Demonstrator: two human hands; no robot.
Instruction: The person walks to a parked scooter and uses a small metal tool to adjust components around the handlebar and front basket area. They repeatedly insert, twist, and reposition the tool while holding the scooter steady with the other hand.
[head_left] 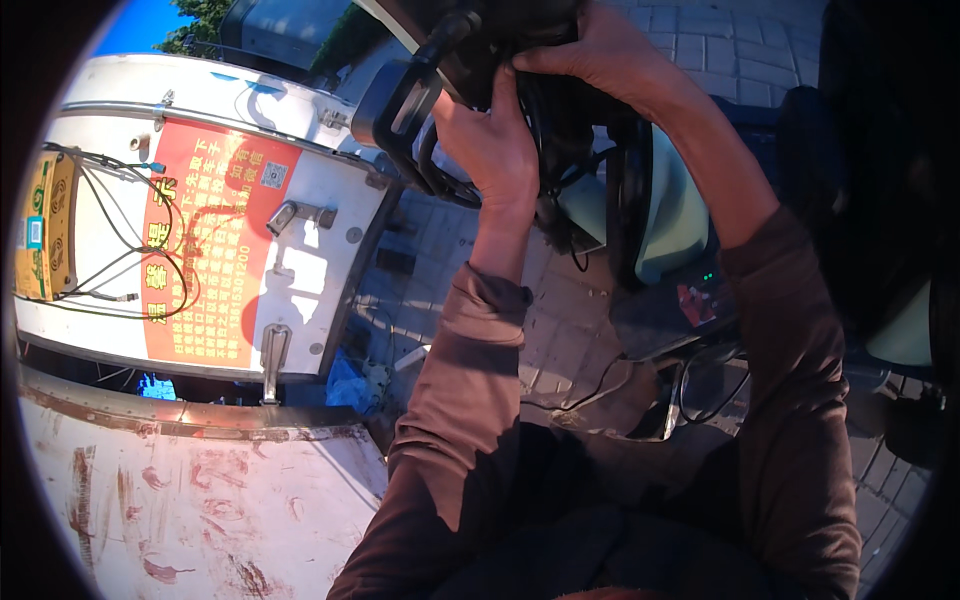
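Note:
Both my hands reach up to the black front assembly [490, 50] of what looks like a scooter with pale green body panels [668, 215]. My left hand [490, 150] is closed, thumb pointing up, right beside a bundle of black cables [440, 175]. My right hand [600, 55] comes round from the right, its thumb pressed toward the left thumb against the dark part. Fingertips of both hands are hidden in shadow, and I cannot make out what is between them. Left of my hands a black loop-shaped part [392, 105] sticks out.
A white cabinet [330, 215] with a red poster [215, 250] stands at left. On it, a yellow box [55, 225] trails black cables. Below is a stained white panel [220, 500]. A black box with green lights [670, 310] and a loose cable [590, 395] lie right, above paving [690, 40].

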